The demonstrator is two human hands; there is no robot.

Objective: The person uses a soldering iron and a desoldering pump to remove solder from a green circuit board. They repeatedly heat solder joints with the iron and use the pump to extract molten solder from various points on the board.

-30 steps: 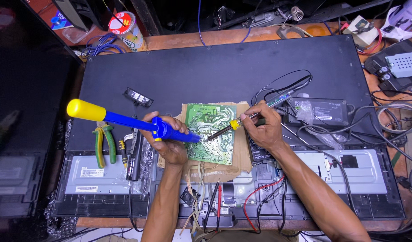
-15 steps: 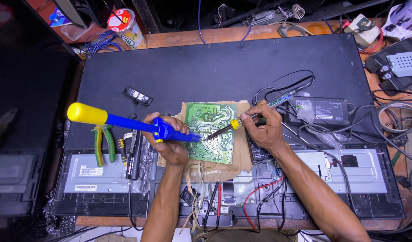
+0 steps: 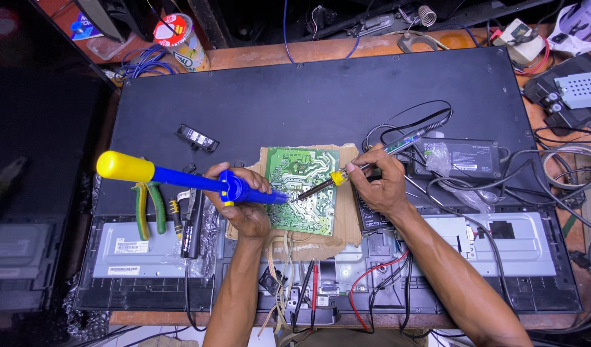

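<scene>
Circuit board (image 3: 303, 190): green, rectangular, pale traces up; lies flat on a brown cardboard sheet (image 3: 347, 222) at the middle of the work surface, between the two hands.
Desoldering pump (image 3: 180, 178): blue barrel with a yellow plunger knob at far left; nozzle rests on the board's left edge.
Left hand (image 3: 244, 202): fingers wrapped firmly around the pump's blue body, just left of the board.
Soldering iron (image 3: 366, 164): slim, yellow collar, tip down on the board's middle; its cord runs off to the right.
Right hand (image 3: 384, 186): pinches the iron like a pen, just right of the board.
Pliers (image 3: 149, 204): green-yellow handles, left of the left hand, beside dark screwdrivers.
White labels (image 3: 130, 247): two small rectangles on the grey metal chassis, near left; print too small to tell.
Small black module (image 3: 196, 137): white sticker on top, far left of the board.
Round can (image 3: 183, 40): red-and-white lid, far left corner, next to coiled blue wire.
Black adapter (image 3: 464, 157): flat box with pale label, right of the iron, cables looped around it.
Surface: large black panel (image 3: 308, 90), laid flat on a wooden bench (image 3: 347, 48).
Room: cluttered workbench, wires and parts crowding the far and right edges.
</scene>
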